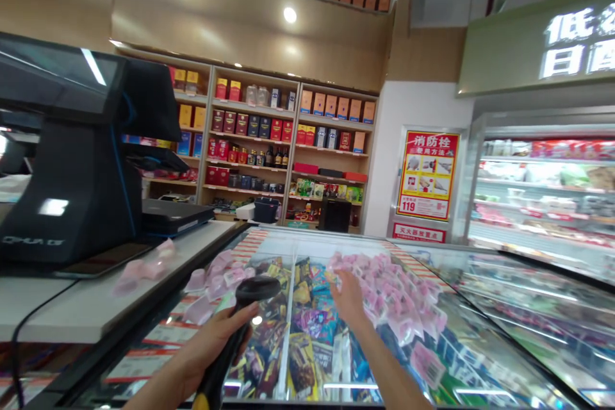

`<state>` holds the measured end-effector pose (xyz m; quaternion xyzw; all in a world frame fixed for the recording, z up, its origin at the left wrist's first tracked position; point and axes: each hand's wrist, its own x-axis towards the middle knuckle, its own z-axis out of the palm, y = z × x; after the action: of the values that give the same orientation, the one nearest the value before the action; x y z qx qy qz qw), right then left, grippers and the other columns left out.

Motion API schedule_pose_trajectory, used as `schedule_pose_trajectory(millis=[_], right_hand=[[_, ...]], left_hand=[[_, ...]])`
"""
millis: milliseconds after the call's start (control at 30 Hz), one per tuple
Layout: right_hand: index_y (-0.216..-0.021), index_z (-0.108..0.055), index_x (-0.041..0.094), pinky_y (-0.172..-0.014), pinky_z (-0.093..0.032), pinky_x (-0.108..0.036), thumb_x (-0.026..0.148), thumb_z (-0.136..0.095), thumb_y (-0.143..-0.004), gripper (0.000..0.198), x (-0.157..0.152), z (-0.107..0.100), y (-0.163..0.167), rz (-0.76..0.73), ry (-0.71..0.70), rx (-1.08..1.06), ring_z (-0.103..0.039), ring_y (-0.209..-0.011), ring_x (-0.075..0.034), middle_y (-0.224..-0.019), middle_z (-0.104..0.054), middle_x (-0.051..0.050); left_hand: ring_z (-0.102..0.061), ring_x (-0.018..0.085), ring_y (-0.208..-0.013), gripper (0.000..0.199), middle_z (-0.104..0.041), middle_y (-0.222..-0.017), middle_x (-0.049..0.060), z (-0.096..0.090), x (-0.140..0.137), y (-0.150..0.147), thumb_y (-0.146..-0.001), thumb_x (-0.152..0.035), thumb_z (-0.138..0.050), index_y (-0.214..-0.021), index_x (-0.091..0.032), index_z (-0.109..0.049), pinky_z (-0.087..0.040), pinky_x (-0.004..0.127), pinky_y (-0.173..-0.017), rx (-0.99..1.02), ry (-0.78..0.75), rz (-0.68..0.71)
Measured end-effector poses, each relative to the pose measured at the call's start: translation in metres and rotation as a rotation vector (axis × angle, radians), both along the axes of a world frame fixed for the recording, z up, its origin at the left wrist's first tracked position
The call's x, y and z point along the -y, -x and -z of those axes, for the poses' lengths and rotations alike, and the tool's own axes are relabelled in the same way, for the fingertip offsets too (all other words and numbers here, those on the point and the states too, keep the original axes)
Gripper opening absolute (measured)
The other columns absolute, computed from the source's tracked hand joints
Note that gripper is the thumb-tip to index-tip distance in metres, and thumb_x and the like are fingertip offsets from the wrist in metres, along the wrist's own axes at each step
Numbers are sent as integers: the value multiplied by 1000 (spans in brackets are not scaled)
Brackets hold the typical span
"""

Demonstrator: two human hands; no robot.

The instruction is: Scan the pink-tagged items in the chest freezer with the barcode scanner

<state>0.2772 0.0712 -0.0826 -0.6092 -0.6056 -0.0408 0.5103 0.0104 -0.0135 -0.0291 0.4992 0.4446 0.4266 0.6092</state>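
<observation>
My left hand (218, 336) is wrapped around the handle of a black barcode scanner (258, 288), its head pointing forward over the glass-topped freezer. My right hand (346, 291) reaches to the left edge of a big pile of small pink packs (379, 285). Its fingers are bent together, and what they hold, if anything, is too blurred to name. A smaller group of pink cup-shaped packs (221, 275) lies beyond the scanner on the left. One pink pack (427, 364) with a barcode label lies apart, nearer on the right.
Beneath the glass lie colourful wrapped packets (317, 323). At left, a counter (72, 307) carries a black checkout terminal (86, 160) and a few pink packs (144, 269). Boxed goods fill the back shelves (252, 147); a chilled display (542, 192) stands at right.
</observation>
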Motion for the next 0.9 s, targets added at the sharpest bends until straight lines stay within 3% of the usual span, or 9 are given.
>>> schedule_pose_trajectory(millis=[100,167,400,533,667,767,900], right_hand=[[-90,-59,15,-84,-30,-35,22,-47,-64,30,30,-3,-44,207,90,134,-47,-94,-25,-95,-57,-12],[-88,-60,15,-82,-31,-34,26,-48,-65,29,47,0,-57,256,161,212,-48,-91,-25,-92,-58,-11],[-72,-59,20,-69,-34,-26,22,-47,-66,14,71,13,-61,138,297,270,-53,-77,-18,-75,-61,-5],[-64,-56,20,-61,-34,-26,22,-48,-65,9,64,2,-59,191,209,112,-54,-65,-17,-67,-61,-4],[-59,-56,20,-57,-36,-26,26,-52,-61,8,43,-4,-36,80,57,-208,-54,-56,-17,-60,-61,-2],[-54,-56,20,-53,-37,-26,26,-52,-59,8,21,2,-10,12,62,-380,-55,-53,-18,-49,-58,-1],[-53,-55,20,-51,-37,-27,27,-51,-60,11,-4,12,13,-2,65,-452,-56,-52,-19,-45,-56,-3]], left_hand=[[-43,6,-40,36,-51,-49,-3,5,5,-1,-59,-49,-58,-65,-15,-50,-34,19,-40,0,20,3],[-43,7,-41,35,-51,-49,-4,3,10,-3,-58,-48,-60,-66,-14,-50,-34,19,-41,5,19,-16],[-43,7,-40,38,-51,-48,-4,-8,27,-9,-53,-49,-62,-65,-14,-52,-34,19,-41,-35,23,-9],[-43,6,-39,38,-51,-48,-4,-9,34,-7,-52,-49,-63,-65,-15,-52,-33,19,-40,-49,24,5],[-43,6,-40,37,-52,-50,-3,-12,39,-7,-54,-49,-61,-66,-16,-51,-34,19,-42,-46,27,28],[-44,6,-40,38,-53,-52,-3,-15,41,-8,-54,-50,-61,-67,-16,-50,-31,17,-40,-37,21,53],[-42,6,-40,37,-52,-51,-4,-15,44,-6,-54,-50,-61,-67,-17,-49,-28,17,-39,-45,5,49]])
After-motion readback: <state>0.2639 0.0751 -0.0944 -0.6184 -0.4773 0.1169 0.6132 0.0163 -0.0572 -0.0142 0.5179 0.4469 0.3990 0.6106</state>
